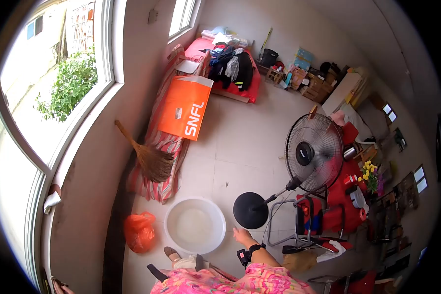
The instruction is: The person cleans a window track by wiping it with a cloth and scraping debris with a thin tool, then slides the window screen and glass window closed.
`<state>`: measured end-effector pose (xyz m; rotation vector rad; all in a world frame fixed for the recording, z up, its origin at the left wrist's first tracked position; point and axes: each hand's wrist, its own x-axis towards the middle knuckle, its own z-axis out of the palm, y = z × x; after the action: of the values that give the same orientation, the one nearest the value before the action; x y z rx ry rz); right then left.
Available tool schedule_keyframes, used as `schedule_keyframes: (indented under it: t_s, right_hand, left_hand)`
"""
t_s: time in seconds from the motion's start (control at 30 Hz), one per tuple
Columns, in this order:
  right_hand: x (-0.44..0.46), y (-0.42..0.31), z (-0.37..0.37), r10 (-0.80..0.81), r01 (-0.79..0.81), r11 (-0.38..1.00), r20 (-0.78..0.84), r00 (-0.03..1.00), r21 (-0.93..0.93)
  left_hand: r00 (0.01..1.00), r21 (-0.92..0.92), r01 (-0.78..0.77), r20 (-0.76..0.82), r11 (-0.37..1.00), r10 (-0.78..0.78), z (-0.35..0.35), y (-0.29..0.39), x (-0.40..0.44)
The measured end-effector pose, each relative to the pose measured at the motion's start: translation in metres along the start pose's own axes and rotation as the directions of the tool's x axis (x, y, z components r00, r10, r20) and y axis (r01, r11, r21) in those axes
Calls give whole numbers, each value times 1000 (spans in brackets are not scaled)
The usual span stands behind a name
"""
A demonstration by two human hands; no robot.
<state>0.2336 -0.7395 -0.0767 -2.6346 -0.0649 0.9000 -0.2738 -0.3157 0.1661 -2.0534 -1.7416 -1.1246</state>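
Note:
My right hand (242, 236) hangs between the white basin (195, 225) and the round black base (250, 210) of the standing fan (313, 153). It holds nothing that I can see, and its fingers look loosely apart. A black device is strapped on that wrist. What looks like my left hand (62, 287) is at the lower left edge, beside the wall, mostly cut off, so its grip is unclear. Left of the basin lies an orange plastic bag (139, 232). The basin seems to hold some cloudy liquid.
A straw broom (153, 161) leans over a striped mat (147, 184) by the wall. Beyond are an orange box (186, 109) and a bed with clothes (232, 68). A metal-framed chair (308, 215) and a red-covered table (335, 196) stand right.

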Motion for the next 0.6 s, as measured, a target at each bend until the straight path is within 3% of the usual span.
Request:
schedule_keyframes:
  t_s: [0.07, 0.13, 0.27, 0.37, 0.47, 0.6]
  right_hand:
    - [-4, 15, 6, 82, -81, 996, -21, 996, 46]
    - [-18, 26, 11, 181, -177, 978, -35, 983, 108]
    - [-63, 26, 15, 272, -258, 942, -38, 962, 216]
    - [-97, 27, 24, 297, -252, 927, -133, 946, 278]
    - [-144, 36, 36, 438, -379, 845, -82, 895, 376]
    - [-190, 88, 58, 553, -402, 721, -120, 824, 564]
  left_hand:
    - [1000, -13, -11, 14, 1000, 12, 23, 3, 19]
    - [996, -232, -84, -29, 969, 80, 51, -1, 36]
    - [969, -292, -247, -57, 924, 241, 87, 27, 70]
    - [954, -240, -301, -75, 923, 291, 117, 55, 85]
    - [938, -332, -343, -69, 879, 341, 145, 76, 90]
    - [909, -433, -393, -48, 811, 414, 167, 101, 92]
